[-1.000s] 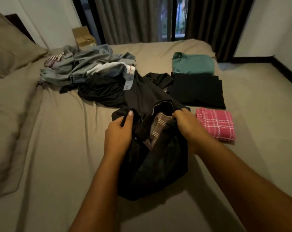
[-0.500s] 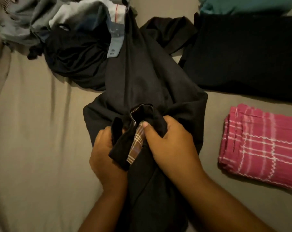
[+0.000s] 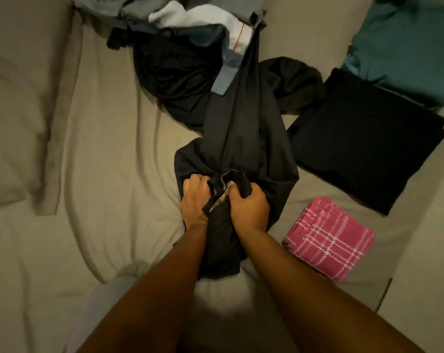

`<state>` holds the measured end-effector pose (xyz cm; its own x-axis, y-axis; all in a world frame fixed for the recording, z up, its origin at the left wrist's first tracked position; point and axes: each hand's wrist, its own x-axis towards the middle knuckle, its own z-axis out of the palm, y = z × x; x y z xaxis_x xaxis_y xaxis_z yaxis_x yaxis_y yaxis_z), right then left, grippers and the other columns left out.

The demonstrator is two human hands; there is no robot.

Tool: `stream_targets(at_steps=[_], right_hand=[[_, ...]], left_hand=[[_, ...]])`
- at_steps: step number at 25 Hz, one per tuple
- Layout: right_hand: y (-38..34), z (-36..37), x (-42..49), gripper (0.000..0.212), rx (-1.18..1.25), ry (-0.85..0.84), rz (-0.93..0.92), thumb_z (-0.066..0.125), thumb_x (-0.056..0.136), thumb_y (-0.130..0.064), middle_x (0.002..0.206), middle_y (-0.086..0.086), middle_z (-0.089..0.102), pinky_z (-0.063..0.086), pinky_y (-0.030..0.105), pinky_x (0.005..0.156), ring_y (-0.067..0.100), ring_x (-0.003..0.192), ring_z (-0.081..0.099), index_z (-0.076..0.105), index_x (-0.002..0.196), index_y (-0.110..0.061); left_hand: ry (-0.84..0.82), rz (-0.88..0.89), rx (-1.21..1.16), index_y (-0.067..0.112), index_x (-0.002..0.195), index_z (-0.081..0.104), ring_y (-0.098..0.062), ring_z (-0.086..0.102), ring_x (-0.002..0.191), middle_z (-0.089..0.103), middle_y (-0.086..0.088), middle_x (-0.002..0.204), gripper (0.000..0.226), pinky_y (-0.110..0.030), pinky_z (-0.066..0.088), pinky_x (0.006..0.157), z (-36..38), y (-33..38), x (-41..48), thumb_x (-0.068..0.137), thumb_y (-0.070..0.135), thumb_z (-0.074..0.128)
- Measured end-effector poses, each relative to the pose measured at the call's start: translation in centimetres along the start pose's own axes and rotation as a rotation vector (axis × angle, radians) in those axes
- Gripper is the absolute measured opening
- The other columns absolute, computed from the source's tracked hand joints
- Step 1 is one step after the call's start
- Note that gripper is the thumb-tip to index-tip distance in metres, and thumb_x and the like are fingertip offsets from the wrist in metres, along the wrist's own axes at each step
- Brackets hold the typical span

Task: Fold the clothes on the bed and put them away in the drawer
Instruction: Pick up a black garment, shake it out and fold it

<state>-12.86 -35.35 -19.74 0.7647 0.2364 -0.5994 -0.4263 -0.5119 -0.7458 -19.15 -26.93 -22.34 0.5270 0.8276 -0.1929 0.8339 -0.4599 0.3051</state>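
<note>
Head view looks down on a bed (image 3: 101,154) covered with a beige sheet. A dark garment (image 3: 241,133) lies in the middle of the bed and stretches away from the person. Both hands are on its near end, which is bunched together.

The left hand (image 3: 194,200) holds this end from the left side, with its fingers curled into the cloth. The right hand (image 3: 250,207) holds it from the right side, and its thumb and fingers pinch a fold of the edge. A checked lining (image 3: 222,199) shows at this fold. So each grip is narrow and is closed on the dark garment. The two hands are very near each other, with only the fold between them.

The far end of the dark garment reaches a pile of loose clothes (image 3: 190,29) at the top, with grey, white and black pieces.

On the right side three folded pieces lie on the sheet. The folded green piece (image 3: 406,47) is the farthest. The folded black piece (image 3: 368,143) touches it on the near side. The folded pink checked cloth (image 3: 330,240) is the nearest one, a little apart from the black one. A pillow (image 3: 19,98) lies at the left.
</note>
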Motion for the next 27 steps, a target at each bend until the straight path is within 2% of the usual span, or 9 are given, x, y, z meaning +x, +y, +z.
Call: stream_targets(at_steps=[4, 7, 9, 14, 17, 19, 21, 24, 27], right_hand=[[0.6, 0.1, 1.3, 0.020, 0.012, -0.012, 0.018, 0.071, 0.091, -0.033, 0.081, 0.001, 0.070, 0.052, 0.029, 0.073, 0.018, 0.078, 0.066, 0.069, 0.086, -0.013], [1.0, 0.6, 2.2, 0.018, 0.018, 0.008, 0.035, 0.072, 0.091, -0.033, 0.089, 0.003, 0.074, 0.053, 0.029, 0.080, 0.018, 0.086, 0.068, 0.073, 0.092, -0.015], [1.5, 1.1, 3.0, 0.016, 0.007, 0.018, 0.061, 0.072, 0.091, -0.034, 0.089, -0.002, 0.074, 0.053, 0.029, 0.083, 0.017, 0.088, 0.068, 0.073, 0.091, -0.018], [2.5, 1.5, 3.5, 0.024, -0.041, 0.049, 0.057, 0.071, 0.092, -0.032, 0.068, -0.020, 0.060, 0.040, 0.003, 0.058, -0.007, 0.065, 0.057, 0.060, 0.071, -0.032], [2.9, 1.6, 4.1, 0.010, -0.061, 0.060, 0.006, 0.069, 0.094, -0.031, 0.074, -0.016, 0.062, 0.038, 0.008, 0.060, 0.002, 0.070, 0.056, 0.072, 0.091, -0.021], [3.2, 1.8, 4.5, 0.024, -0.106, 0.026, -0.010, 0.064, 0.097, -0.032, 0.091, 0.000, 0.070, 0.037, 0.014, 0.069, 0.009, 0.083, 0.057, 0.073, 0.110, -0.014], [3.0, 1.9, 4.5, 0.030, -0.133, -0.038, -0.042, 0.061, 0.099, -0.031, 0.108, 0.010, 0.073, 0.037, 0.018, 0.074, 0.016, 0.093, 0.062, 0.070, 0.120, -0.011], [2.3, 0.9, 4.1, 0.033, -0.185, -0.102, -0.115, 0.059, 0.100, -0.030, 0.117, 0.017, 0.071, 0.041, 0.022, 0.080, 0.032, 0.110, 0.064, 0.067, 0.123, -0.008], [-0.2, -1.6, 0.1, 0.036, -0.203, -0.214, -0.088, 0.063, 0.095, -0.036, 0.120, 0.013, 0.068, 0.047, 0.032, 0.095, 0.033, 0.112, 0.062, 0.062, 0.123, -0.013]], left_hand=[[0.060, 0.032, 0.045, 0.008, 0.084, 0.061, -0.034, 0.058, 0.088, 0.054, -0.014, 0.089, 0.019, -0.035, 0.051, 0.053, 1.6, -0.2, 0.4, 0.081, 0.020, 0.075], [0.039, 0.043, 0.061, 0.009, 0.083, 0.060, -0.033, 0.055, 0.089, 0.053, -0.014, 0.090, 0.020, -0.031, 0.040, 0.056, 2.9, -0.3, 0.9, 0.084, 0.027, 0.068], [0.074, 0.052, 0.100, 0.011, 0.081, 0.061, -0.032, 0.056, 0.087, 0.053, -0.012, 0.088, 0.019, -0.029, 0.042, 0.053, 3.8, -0.8, 1.6, 0.085, 0.029, 0.065], [0.233, 0.171, 0.179, 0.014, 0.080, 0.063, -0.027, 0.057, 0.081, 0.056, -0.008, 0.083, 0.030, -0.025, 0.041, 0.047, 4.9, -1.3, 1.6, 0.085, 0.037, 0.045], [0.233, 0.182, 0.200, 0.012, 0.078, 0.064, -0.029, 0.060, 0.078, 0.058, -0.010, 0.082, 0.031, -0.026, 0.043, 0.045, 5.0, -1.4, 1.7, 0.086, 0.035, 0.044], [0.230, 0.188, 0.205, 0.011, 0.079, 0.065, -0.031, 0.061, 0.079, 0.059, -0.011, 0.083, 0.033, -0.028, 0.046, 0.046, 5.4, -1.5, 2.3, 0.086, 0.035, 0.043], [0.164, 0.168, 0.193, 0.008, 0.088, 0.065, -0.034, 0.059, 0.090, 0.058, -0.014, 0.093, 0.037, -0.034, 0.052, 0.052, 4.6, -1.4, 2.1, 0.090, 0.037, 0.041], [-0.072, 0.077, 0.148, 0.009, 0.118, 0.057, -0.030, 0.044, 0.117, 0.049, -0.012, 0.123, 0.036, -0.042, 0.050, 0.077, 0.9, 0.2, 1.1, 0.101, 0.037, 0.042], [-0.099, -0.016, 0.020, 0.010, 0.129, 0.052, -0.031, 0.041, 0.123, 0.045, -0.013, 0.133, 0.035, -0.046, 0.046, 0.093, -4.3, 1.0, -3.0, 0.105, 0.034, 0.043]])
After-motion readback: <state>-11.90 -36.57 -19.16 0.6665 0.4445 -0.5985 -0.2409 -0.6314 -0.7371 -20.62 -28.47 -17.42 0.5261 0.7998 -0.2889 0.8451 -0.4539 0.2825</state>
